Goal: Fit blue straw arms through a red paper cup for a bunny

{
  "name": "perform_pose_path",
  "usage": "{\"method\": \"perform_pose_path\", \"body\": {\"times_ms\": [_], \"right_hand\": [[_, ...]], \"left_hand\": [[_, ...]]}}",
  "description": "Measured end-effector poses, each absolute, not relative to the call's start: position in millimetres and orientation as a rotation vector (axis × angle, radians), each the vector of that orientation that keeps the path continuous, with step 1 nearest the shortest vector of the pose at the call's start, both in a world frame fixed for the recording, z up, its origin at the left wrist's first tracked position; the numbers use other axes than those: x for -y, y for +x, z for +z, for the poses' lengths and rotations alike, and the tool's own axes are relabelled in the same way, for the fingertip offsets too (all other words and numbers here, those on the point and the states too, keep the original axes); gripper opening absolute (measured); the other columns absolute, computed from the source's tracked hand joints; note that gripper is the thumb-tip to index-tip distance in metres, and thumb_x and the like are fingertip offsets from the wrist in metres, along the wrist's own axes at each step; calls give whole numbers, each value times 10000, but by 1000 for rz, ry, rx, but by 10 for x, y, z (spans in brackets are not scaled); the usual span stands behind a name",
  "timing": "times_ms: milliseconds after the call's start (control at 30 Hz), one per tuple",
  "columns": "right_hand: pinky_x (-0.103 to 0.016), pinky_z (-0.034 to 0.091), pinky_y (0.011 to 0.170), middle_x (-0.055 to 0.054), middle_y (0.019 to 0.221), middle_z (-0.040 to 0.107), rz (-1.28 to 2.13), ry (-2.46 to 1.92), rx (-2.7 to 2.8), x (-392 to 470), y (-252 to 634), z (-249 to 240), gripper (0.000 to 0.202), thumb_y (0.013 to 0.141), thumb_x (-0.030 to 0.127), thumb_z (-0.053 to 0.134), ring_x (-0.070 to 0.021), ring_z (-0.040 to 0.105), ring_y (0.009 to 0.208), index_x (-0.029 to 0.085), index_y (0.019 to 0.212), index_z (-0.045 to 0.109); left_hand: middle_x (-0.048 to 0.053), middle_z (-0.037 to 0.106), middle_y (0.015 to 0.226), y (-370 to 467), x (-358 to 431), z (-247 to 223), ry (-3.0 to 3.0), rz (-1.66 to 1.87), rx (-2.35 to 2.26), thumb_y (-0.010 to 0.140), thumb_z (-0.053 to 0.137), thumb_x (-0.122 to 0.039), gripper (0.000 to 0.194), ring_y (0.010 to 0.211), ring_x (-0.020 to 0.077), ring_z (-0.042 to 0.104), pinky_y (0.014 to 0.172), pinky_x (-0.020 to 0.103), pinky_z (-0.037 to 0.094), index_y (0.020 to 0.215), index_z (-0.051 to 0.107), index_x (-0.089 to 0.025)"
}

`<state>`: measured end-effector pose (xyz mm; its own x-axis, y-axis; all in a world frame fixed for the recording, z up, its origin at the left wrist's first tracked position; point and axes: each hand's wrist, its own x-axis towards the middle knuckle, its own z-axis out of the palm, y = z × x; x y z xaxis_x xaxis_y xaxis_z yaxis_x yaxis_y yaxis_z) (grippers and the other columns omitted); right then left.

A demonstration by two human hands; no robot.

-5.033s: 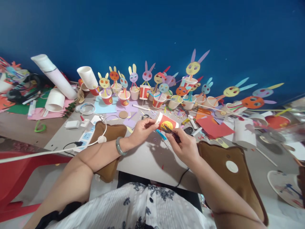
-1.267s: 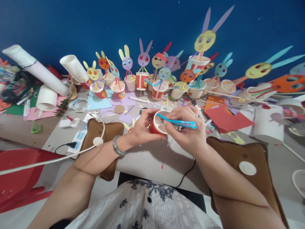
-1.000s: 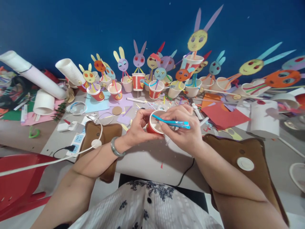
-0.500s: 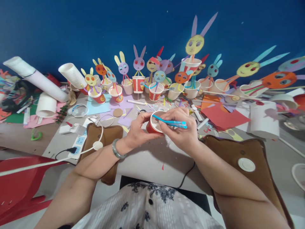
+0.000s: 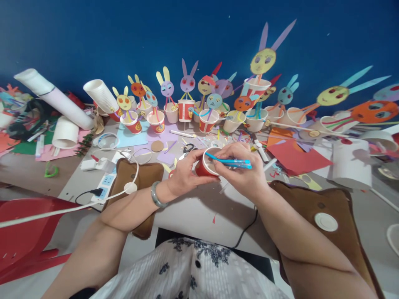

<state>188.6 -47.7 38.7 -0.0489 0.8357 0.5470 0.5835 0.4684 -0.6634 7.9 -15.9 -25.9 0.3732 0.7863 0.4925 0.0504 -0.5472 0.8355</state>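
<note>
A red and white paper cup (image 5: 205, 165) is tilted in my left hand (image 5: 186, 174), its thumb at the upper side and its fingers along the lower side. My right hand (image 5: 245, 170) pinches blue sticks (image 5: 233, 163) that look like pipe cleaners. Their left end reaches over the cup's rim, and the rest sticks out to the right past my fingers. The inside of the cup is partly hidden by my right fingers.
Several paper cups with rabbit figures (image 5: 188, 83) line the back of the table. Red paper (image 5: 299, 155) lies right. Brown cushions (image 5: 321, 224) flank my arms. A white cable (image 5: 62, 211) crosses a power strip (image 5: 107, 180) on the left.
The view has shifted slightly, so the background sits further right. Both hands keep hold of the cup and the blue sticks in nearly the same pose.
</note>
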Motion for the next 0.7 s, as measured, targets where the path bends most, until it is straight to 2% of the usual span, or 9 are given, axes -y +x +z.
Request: {"method": "perform_pose_path", "body": {"times_ms": [200, 367, 600, 700], "right_hand": [[-401, 504, 773, 3, 731, 712, 389, -1231, 1711, 462, 1898, 358, 146, 824, 272, 740, -212, 669, 761, 257, 720, 639], [-386, 509, 735, 1, 762, 721, 395, -1253, 1678, 464, 1900, 346, 103, 807, 248, 749, -206, 668, 730, 257, 754, 662], [-434, 508, 815, -8, 801, 759, 315, -1187, 1681, 461, 1910, 321, 52, 844, 245, 728, -228, 705, 790, 268, 802, 706], [-439, 506, 823, -11, 804, 764, 321, -1174, 1688, 425, 1944, 266, 70, 824, 242, 751, -235, 713, 801, 266, 782, 700]], "left_hand": [[116, 732, 1225, 76, 155, -245, 1882, 1219, -726, 726, 837, -636, 767, 1117, 285, 723, 975, 431, 582, 1319, 589, -218], [111, 739, 1238, 82, 136, -229, 1948, 1269, -643, 749, 842, -592, 745, 1114, 272, 730, 962, 390, 586, 1340, 583, -219], [159, 684, 1348, 85, 112, -268, 2020, 1351, -544, 859, 778, -471, 694, 1217, 282, 698, 1050, 420, 566, 1438, 507, -200], [171, 692, 1340, 96, 138, -251, 2041, 1335, -585, 865, 775, -478, 684, 1221, 290, 700, 1045, 418, 574, 1425, 515, -184]]}}
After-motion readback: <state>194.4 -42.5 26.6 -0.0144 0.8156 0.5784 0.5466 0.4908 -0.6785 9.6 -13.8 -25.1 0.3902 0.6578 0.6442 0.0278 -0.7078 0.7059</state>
